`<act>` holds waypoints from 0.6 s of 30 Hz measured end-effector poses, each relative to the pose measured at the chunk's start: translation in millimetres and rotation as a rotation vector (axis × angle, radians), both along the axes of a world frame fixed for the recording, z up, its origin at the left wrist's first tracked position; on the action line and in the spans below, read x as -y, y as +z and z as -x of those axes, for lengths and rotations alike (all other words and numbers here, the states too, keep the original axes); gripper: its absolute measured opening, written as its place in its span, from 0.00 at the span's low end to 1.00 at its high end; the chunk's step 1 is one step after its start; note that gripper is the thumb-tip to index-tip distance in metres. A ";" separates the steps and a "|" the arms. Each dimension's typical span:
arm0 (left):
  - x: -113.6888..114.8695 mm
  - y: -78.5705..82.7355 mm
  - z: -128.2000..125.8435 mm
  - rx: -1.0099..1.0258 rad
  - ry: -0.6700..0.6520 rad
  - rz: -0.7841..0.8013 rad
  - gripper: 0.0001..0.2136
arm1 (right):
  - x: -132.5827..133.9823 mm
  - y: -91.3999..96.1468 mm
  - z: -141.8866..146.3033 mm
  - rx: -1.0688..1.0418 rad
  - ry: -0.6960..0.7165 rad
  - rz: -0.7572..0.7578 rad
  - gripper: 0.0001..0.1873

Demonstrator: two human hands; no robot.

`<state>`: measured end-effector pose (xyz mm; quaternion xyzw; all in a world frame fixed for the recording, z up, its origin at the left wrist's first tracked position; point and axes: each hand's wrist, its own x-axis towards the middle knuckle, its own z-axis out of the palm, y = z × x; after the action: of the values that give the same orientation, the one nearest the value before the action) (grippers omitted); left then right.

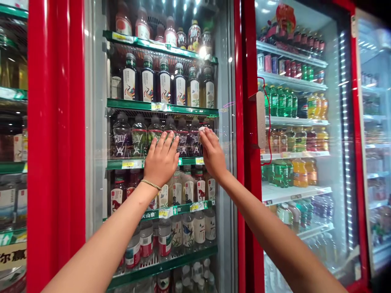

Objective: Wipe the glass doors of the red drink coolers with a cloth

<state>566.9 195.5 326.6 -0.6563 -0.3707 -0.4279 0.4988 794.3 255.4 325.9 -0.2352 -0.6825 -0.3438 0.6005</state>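
Observation:
My left hand lies flat on the glass door of a drinks fridge, its fingers stretched and slightly apart, with nothing in it. A thin band circles that wrist. To the right, my right hand is up against the same glass, fingers bent around a small white cloth. Only edges of the cloth show, so it could also be a tissue. Behind the glass, level with both hands, stands a row of dark-capped bottles on a green-edged shelf.
Red door frames border the fridge on both sides. A second fridge with shelves of bottles and cans stands at right, with a grey handle and a hanging red cord between them. More bottles show behind glass at far left.

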 end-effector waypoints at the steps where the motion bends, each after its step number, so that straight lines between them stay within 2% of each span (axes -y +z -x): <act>1: 1.4 1.0 1.5 -0.001 -0.005 0.005 0.27 | 0.9 -3.9 1.5 0.064 0.004 0.008 0.40; 3: 5.3 4.6 6.5 -0.024 -0.012 0.024 0.27 | 2.0 -9.9 -2.9 0.218 0.000 0.027 0.42; 5: 9.5 9.2 12.7 -0.062 -0.013 0.043 0.25 | 1.2 -7.3 -9.7 0.261 -0.004 0.027 0.41; 7: 13.0 13.3 17.9 -0.061 -0.009 0.045 0.23 | -0.5 3.5 -7.3 0.139 0.004 0.012 0.38; 10: 16.9 15.0 24.3 0.028 -0.008 0.015 0.21 | 2.0 16.7 17.6 -0.031 0.038 -0.005 0.36; 12: 19.9 13.6 31.4 0.073 -0.004 -0.002 0.21 | 7.4 14.2 33.0 0.055 0.049 -0.012 0.37; 15: 26.5 11.5 49.4 0.077 0.030 -0.013 0.22 | 13.3 3.6 32.4 0.287 0.045 -0.016 0.40; 18: 32.7 11.9 67.3 0.065 0.076 -0.023 0.21 | 11.5 7.3 24.7 0.258 0.041 -0.008 0.39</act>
<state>499.5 162.8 338.5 -0.6220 -0.4063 -0.4339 0.5097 769.7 243.9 333.1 -0.1725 -0.7575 -0.3615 0.5155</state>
